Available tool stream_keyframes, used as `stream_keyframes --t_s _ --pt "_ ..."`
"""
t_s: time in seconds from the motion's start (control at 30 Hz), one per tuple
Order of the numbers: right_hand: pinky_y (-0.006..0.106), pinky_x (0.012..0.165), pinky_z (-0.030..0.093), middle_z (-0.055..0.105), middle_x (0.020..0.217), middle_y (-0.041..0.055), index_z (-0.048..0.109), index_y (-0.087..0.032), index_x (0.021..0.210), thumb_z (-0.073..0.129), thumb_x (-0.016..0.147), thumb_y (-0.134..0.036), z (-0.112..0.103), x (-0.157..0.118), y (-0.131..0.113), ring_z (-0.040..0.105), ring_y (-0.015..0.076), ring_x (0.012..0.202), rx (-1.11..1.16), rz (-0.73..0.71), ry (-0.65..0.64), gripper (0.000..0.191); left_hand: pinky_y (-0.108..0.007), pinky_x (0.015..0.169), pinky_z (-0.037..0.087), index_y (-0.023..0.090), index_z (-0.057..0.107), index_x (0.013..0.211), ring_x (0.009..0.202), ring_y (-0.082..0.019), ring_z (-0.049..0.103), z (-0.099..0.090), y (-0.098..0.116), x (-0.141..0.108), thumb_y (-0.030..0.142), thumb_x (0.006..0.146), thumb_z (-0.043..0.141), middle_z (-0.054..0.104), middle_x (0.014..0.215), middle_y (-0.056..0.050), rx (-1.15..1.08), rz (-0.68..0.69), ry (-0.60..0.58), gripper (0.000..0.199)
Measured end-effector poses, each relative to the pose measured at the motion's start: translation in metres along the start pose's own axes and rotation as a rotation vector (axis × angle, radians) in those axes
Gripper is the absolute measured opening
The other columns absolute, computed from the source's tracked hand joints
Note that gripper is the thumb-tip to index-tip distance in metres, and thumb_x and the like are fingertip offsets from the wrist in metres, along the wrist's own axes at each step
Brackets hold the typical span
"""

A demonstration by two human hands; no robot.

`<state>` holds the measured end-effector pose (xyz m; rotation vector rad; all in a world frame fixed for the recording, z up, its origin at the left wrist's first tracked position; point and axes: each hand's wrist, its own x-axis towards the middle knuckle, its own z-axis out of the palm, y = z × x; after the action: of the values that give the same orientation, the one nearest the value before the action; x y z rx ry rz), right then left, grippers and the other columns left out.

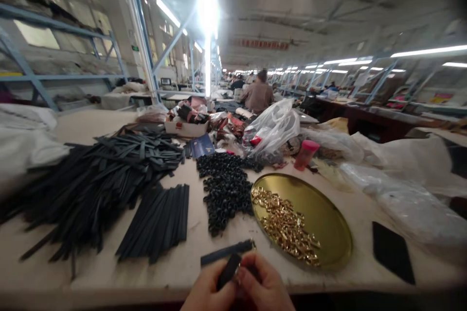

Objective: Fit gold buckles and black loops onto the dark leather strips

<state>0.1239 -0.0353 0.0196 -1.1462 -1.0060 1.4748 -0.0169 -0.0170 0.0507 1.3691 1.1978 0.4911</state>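
Note:
Close to the table's front edge, my left hand [208, 287] is closed around a short black strap [229, 271]. My right hand [264, 283] pinches at the strap's end, where a small metal buckle [239, 267] glints, mostly hidden by the fingers. Just beyond my hands lies another black strap [224, 252] with a gold buckle [252, 243] at its right end. A round gold tray [328, 223] to the right bears a heap of small gold buckles [288, 223]. Past the lying strap is a pile of small black loops [226, 187].
Black strips lie in a row [156, 223] and a big loose heap [109, 170] at left. A dark flat piece [392, 252] lies at right. Behind are a pink-lidded container [306, 155], a plastic bag [275, 129] and a box [186, 129]. A person [258, 95] sits farther back.

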Motion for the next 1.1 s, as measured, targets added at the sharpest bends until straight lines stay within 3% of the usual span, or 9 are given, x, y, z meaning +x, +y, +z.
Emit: stream_keyframes --t_s 0.07,0.17,0.4,0.53,0.7,0.8,0.9,1.0,1.1 --pt "0.020 0.047 0.037 0.052 0.055 -0.0057 0.057 -0.016 0.075 0.064 0.070 -0.045 0.001 0.002 0.002 0.046 0.0073 0.048 0.018 0.020 0.015 0.030 -0.018 0.039 0.034 0.012 0.057 0.088 0.042 -0.007 0.044 0.006 -0.008 0.006 0.039 0.079 0.049 0.051 0.054 0.006 -0.110 -0.053 -0.021 0.029" --pt "0.023 0.055 0.044 0.061 0.067 0.0002 0.060 -0.017 0.079 0.059 0.074 -0.044 0.002 0.001 0.002 0.055 0.0123 0.059 -0.076 0.002 0.041 0.027 -0.017 0.031 0.020 0.012 0.054 0.089 0.031 -0.005 0.028 0.011 -0.015 0.010 0.039 0.073 0.049 0.036 0.039 0.011 -0.272 -0.092 -0.034 0.032" --pt "0.030 0.075 0.046 0.069 0.088 0.0066 0.066 -0.023 0.089 0.051 0.080 -0.031 -0.005 -0.007 0.009 0.061 0.0207 0.083 -0.601 -0.353 0.065 0.019 -0.016 0.032 0.019 0.014 0.050 0.078 0.030 -0.004 0.028 0.014 -0.018 0.011 0.036 0.066 0.050 0.037 0.038 0.011 -0.362 -0.100 -0.030 0.025" --pt "0.029 0.071 0.048 0.069 0.083 0.0059 0.065 -0.021 0.087 0.053 0.079 -0.039 -0.007 0.001 0.014 0.062 0.0198 0.078 -0.416 -0.178 0.093 0.023 -0.017 0.034 0.021 0.013 0.052 0.087 0.033 -0.005 0.028 0.012 -0.017 0.009 0.045 0.072 0.047 0.037 0.042 0.010 -0.291 -0.094 -0.050 0.036" --pt "0.024 0.050 0.047 0.067 0.069 0.0027 0.062 -0.018 0.088 0.062 0.068 -0.051 -0.006 0.008 0.024 0.058 0.0132 0.052 0.021 0.131 0.049 0.039 -0.020 0.050 0.035 0.014 0.056 0.079 0.054 -0.011 0.048 0.005 -0.022 0.013 0.043 0.076 0.050 0.055 0.060 0.003 -0.060 0.041 0.131 0.029" --pt "0.030 0.072 0.050 0.068 0.093 0.0072 0.062 -0.020 0.099 0.063 0.071 -0.043 -0.006 0.004 0.029 0.063 0.0189 0.079 -0.044 0.059 0.008 0.037 -0.023 0.062 0.039 0.014 0.057 0.077 0.070 -0.016 0.054 0.004 -0.022 0.015 0.039 0.078 0.048 0.061 0.073 -0.001 0.043 0.081 0.167 0.026" --pt "0.036 0.089 0.043 0.065 0.106 0.0090 0.062 -0.021 0.104 0.060 0.073 -0.040 -0.007 0.002 0.030 0.058 0.0233 0.099 -0.177 -0.051 -0.013 0.036 -0.025 0.066 0.039 0.015 0.057 0.080 0.074 -0.018 0.054 0.005 -0.022 0.015 0.034 0.078 0.048 0.062 0.078 -0.003 0.067 0.071 0.159 0.022" --pt "0.035 0.079 0.048 0.069 0.094 0.0092 0.066 -0.020 0.096 0.058 0.074 -0.044 -0.008 0.004 0.027 0.062 0.0228 0.086 -0.219 -0.047 0.078 0.034 -0.023 0.064 0.038 0.015 0.055 0.085 0.072 -0.016 0.052 0.007 -0.027 0.012 0.037 0.079 0.048 0.060 0.077 -0.001 0.003 0.076 0.106 0.023" --pt "0.028 0.060 0.048 0.067 0.072 0.0049 0.068 -0.017 0.090 0.062 0.069 -0.049 -0.009 0.007 0.019 0.058 0.0158 0.061 -0.112 0.027 0.181 0.039 -0.021 0.054 0.034 0.017 0.051 0.083 0.056 -0.012 0.045 0.007 -0.035 0.009 0.041 0.084 0.037 0.049 0.059 0.004 -0.055 0.041 0.081 0.028"
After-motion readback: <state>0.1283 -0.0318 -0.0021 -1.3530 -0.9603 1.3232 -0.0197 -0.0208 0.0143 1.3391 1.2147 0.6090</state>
